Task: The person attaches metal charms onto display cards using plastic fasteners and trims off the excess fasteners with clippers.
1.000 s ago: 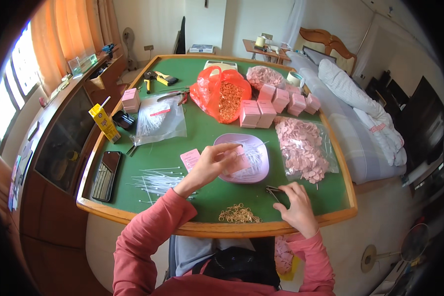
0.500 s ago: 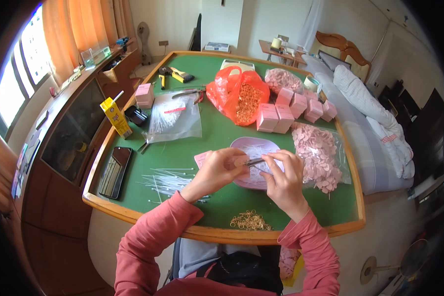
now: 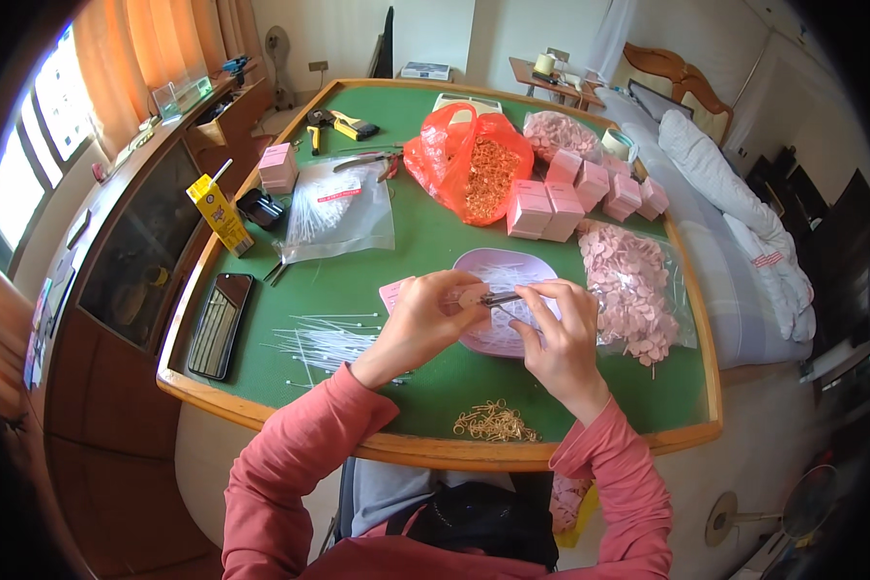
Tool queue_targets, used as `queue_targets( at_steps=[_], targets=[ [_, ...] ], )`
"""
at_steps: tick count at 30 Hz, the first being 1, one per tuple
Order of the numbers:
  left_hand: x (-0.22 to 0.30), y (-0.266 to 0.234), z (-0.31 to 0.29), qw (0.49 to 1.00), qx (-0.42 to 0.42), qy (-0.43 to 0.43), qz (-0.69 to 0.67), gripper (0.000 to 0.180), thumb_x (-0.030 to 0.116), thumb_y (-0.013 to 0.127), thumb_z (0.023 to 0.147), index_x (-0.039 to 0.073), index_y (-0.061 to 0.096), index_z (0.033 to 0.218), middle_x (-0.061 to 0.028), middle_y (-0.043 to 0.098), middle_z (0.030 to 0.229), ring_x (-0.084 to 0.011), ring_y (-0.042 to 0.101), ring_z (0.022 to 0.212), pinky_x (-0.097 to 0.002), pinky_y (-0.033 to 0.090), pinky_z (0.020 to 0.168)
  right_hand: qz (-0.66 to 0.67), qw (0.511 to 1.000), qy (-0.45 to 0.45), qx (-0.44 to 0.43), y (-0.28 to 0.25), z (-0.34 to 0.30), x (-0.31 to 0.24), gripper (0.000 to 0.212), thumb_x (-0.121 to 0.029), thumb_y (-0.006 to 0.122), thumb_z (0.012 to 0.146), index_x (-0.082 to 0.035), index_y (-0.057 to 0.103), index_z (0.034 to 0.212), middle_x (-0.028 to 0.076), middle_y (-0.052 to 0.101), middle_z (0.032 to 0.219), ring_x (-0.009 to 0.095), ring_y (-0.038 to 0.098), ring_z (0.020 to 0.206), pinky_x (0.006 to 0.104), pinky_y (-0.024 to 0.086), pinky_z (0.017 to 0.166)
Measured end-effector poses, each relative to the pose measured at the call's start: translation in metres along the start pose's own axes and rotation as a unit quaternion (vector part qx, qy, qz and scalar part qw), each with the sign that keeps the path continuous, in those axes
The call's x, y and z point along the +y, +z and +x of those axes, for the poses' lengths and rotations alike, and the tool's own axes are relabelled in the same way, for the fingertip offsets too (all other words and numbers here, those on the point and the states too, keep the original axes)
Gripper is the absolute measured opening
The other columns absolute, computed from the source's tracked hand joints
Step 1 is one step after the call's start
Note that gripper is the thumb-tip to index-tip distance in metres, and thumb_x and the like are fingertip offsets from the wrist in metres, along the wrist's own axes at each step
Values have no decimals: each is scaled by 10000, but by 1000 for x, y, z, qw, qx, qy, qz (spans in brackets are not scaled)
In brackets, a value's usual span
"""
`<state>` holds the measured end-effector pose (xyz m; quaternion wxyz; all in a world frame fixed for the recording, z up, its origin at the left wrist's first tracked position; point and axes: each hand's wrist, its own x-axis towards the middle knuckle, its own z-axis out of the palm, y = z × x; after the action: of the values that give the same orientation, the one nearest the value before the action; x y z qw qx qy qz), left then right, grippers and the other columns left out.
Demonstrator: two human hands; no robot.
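Over the lilac bowl point(image 3: 539, 266) of white plastic pieces, my two hands meet. My left hand point(image 3: 425, 314) pinches a small pink tag point(image 3: 470, 295) between thumb and fingers. In my right hand point(image 3: 563, 333) is a slim dark metal tool point(image 3: 498, 299) that looks like small pliers, its tips at the tag; what the tips grip is too small to tell. A pink card point(image 3: 392, 294) lies partly hidden behind my left hand. White cable-tie-like strips point(image 3: 324, 343) spread to its left. Gold-coloured hooks point(image 3: 493, 421) are heaped near the front edge.
A bag of pink tags point(image 3: 633, 290) lies right of the bowl. Behind stand pink boxes point(image 3: 543, 208) and a red bag point(image 3: 445, 159) of orange-gold pieces. At left are a phone point(image 3: 221, 324), a yellow drink carton point(image 3: 219, 217) and a clear bag point(image 3: 348, 217) of white strips.
The view has shifted slightly, so the table sits a little higher in it. Both hands keep their holds, with the tool's tips still at the tag.
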<state>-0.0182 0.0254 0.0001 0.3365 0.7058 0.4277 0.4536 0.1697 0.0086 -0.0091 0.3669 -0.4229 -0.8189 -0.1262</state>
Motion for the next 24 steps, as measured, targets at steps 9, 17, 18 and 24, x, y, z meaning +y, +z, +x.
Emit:
queue_targets(
  at_steps=[9, 17, 18, 24],
  targets=[
    [-4, 0, 1, 1000, -12, -15, 3, 299, 80, 698, 699, -57, 617, 953, -99, 648, 732, -81, 582, 668, -255, 487, 620, -7, 1000, 3, -7, 4, 0, 2, 352, -79, 696, 629, -68, 608, 969, 10, 541, 914, 191, 502, 890, 361, 337, 771],
    [-14, -10, 4, 995, -5, -24, 97, 307, 80, 695, 657, -64, 618, 917, -146, 631, 688, -121, 598, 637, -264, 487, 612, 32, 999, -19, -31, 30, 9, 10, 304, -119, 737, 593, -90, 636, 877, -6, 570, 765, 158, 554, 698, 331, 329, 722],
    [-14, -10, 5, 995, -7, -21, 98, 307, 80, 695, 657, -64, 618, 917, -146, 631, 688, -121, 598, 637, -264, 487, 612, 55, 996, -8, -63, 33, 9, 13, 287, -127, 725, 609, -84, 640, 880, 12, 569, 764, 172, 549, 700, 340, 315, 729],
    [-13, -12, 7, 992, -31, -46, 109, 306, 74, 695, 660, -61, 615, 922, -146, 639, 705, -138, 606, 637, -280, 493, 623, 171, 978, 77, -95, 30, 13, 16, 287, -135, 715, 658, -44, 636, 919, 77, 590, 809, 234, 568, 764, 349, 384, 729]
  ],
)
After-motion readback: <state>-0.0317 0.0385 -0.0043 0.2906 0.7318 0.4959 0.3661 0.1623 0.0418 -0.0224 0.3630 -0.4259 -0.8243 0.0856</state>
